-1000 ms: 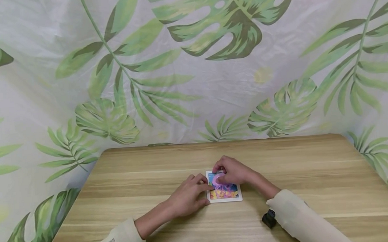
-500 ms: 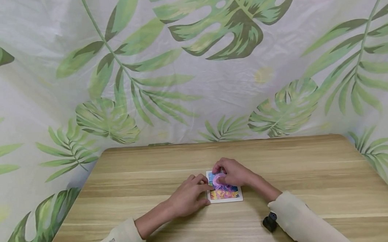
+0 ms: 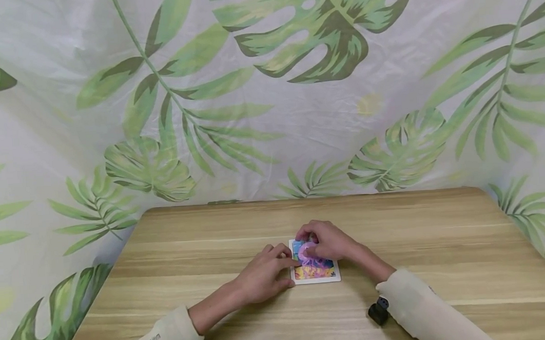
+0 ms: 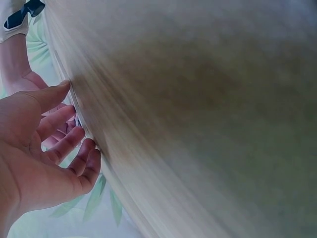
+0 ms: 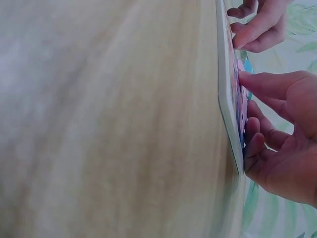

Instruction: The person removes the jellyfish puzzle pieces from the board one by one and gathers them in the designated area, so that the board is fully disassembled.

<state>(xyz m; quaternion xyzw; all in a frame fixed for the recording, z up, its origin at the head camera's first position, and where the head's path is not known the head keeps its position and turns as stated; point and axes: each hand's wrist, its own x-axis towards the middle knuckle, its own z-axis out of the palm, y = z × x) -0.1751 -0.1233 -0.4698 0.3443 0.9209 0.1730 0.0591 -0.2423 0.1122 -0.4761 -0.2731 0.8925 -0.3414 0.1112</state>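
Note:
A square, white-bordered picture puzzle (image 3: 315,280) lies flat on the table, showing a pink sea creature over a yellow and blue scene. My left hand (image 3: 261,277) rests at its left side, index finger reaching onto the picture and thumb by the near-left corner. Over the upper part is my right hand (image 3: 330,240), its thumb on the pink area and its fingers bent at the far edge. They pinch a blue puzzle piece (image 3: 297,246) that looks slightly raised. In the right wrist view, teal (image 5: 248,65) juts above the board beside the thumb.
The wooden table (image 3: 189,256) spreads around the puzzle. Behind it hangs a pale cloth (image 3: 307,122) printed with green leaves. A black device (image 3: 378,311) sits under the right sleeve (image 3: 427,300).
My right fingers have shifted slightly left along the puzzle's far edge, and the blue piece at the upper left looks more raised. The left hand stays in place.

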